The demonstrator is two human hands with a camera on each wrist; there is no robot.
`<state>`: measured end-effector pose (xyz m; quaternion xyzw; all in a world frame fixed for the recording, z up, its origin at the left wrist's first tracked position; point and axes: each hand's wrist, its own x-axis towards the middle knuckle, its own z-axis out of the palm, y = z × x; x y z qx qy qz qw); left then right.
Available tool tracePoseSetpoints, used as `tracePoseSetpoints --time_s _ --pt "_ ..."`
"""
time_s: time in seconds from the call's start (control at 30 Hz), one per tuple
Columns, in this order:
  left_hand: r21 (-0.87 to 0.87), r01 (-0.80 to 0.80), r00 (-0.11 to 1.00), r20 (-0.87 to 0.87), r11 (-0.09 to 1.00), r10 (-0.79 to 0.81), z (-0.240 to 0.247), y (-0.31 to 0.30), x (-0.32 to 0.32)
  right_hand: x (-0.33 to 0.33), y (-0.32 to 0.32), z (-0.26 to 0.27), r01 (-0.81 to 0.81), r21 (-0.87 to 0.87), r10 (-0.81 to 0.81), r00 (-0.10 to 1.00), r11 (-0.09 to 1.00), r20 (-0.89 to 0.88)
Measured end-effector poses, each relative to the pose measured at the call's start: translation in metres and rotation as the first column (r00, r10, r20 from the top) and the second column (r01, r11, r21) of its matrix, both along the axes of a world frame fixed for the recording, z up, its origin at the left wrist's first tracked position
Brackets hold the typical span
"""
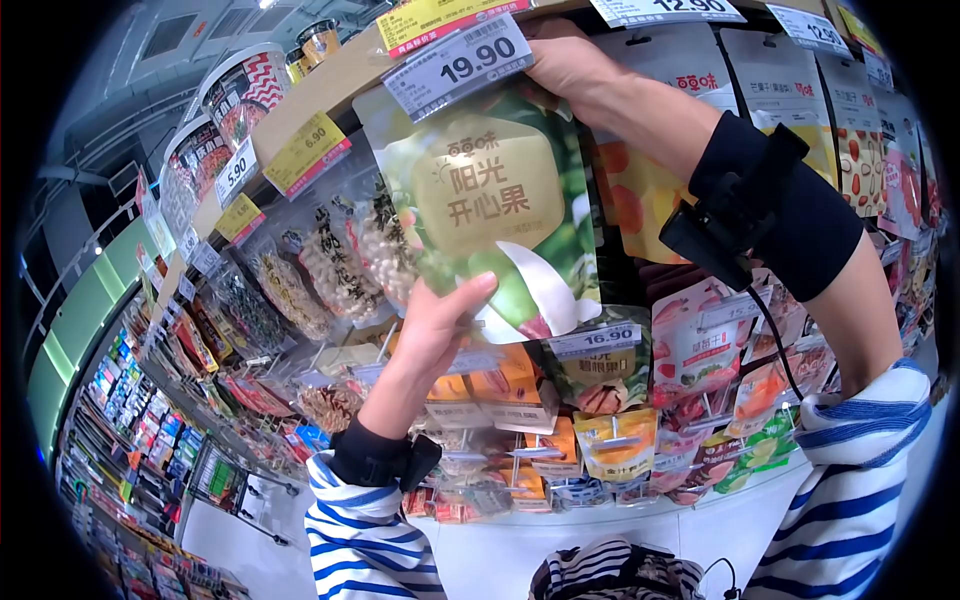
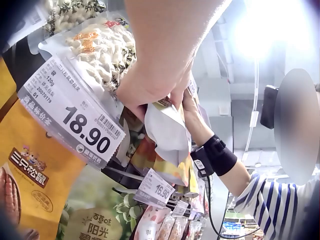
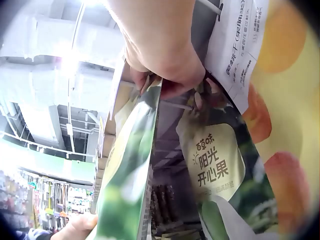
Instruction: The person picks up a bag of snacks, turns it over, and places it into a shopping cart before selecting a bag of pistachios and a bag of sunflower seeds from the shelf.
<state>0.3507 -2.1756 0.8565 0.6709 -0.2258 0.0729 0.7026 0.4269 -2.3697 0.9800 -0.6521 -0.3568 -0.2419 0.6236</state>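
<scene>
A green bag of pistachios (image 1: 500, 215) hangs tilted at the front of the shelf, its upper edge behind a 19.90 price tag (image 1: 458, 68). My left hand (image 1: 435, 318) grips its lower left corner, thumb on the front and fingers behind. Up at the top edge, my right hand (image 1: 572, 68) pinches the bag near the hook; its fingertips are partly hidden in the head view. In the right wrist view, my right hand (image 3: 167, 62) holds the bag's top, and a second matching pistachio bag (image 3: 215, 170) hangs just behind.
Bags of dried fruit (image 1: 655, 200) hang to the right. Clear packs of white snacks (image 1: 335, 255) hang to the left, below yellow tags (image 1: 308, 150). Instant noodle tubs (image 1: 240, 92) stand on top. Lower rows hold more packets (image 1: 615, 445), with hooks and tags sticking out.
</scene>
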Motion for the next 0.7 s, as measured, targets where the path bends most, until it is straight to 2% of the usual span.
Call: tracePoseSetpoints --time_s 0.27,0.4,0.43,0.47,0.57,0.7 --pt "-0.004 0.076 0.997 -0.027 0.997 -0.076 0.005 -0.003 -0.003 0.002 -0.006 0.0 -0.124 -0.019 0.123 0.992 0.992 -0.025" --pt "-0.034 0.095 0.995 -0.032 0.995 -0.096 0.003 -0.003 0.001 0.004 -0.008 0.004 -0.269 -0.034 0.269 0.963 0.963 0.008" --pt "-0.045 0.086 0.995 -0.046 0.995 -0.088 0.001 -0.001 0.003 0.006 0.001 0.004 -0.078 0.01 0.079 0.996 0.997 -0.032" --pt "-0.055 0.076 0.995 -0.061 0.996 -0.079 0.001 -0.001 0.004 0.006 0.002 0.005 -0.027 0.012 0.028 0.997 1.0 -0.065" --pt "-0.075 0.06 0.992 -0.107 0.995 -0.067 0.002 -0.003 0.006 0.014 0.003 0.006 -0.032 0.024 0.034 0.997 0.999 -0.064" --pt "-0.062 0.053 0.991 -0.121 0.997 -0.06 -0.002 -0.004 0.011 0.009 0.002 0.005 0.086 -0.015 -0.087 0.995 0.996 -0.052"
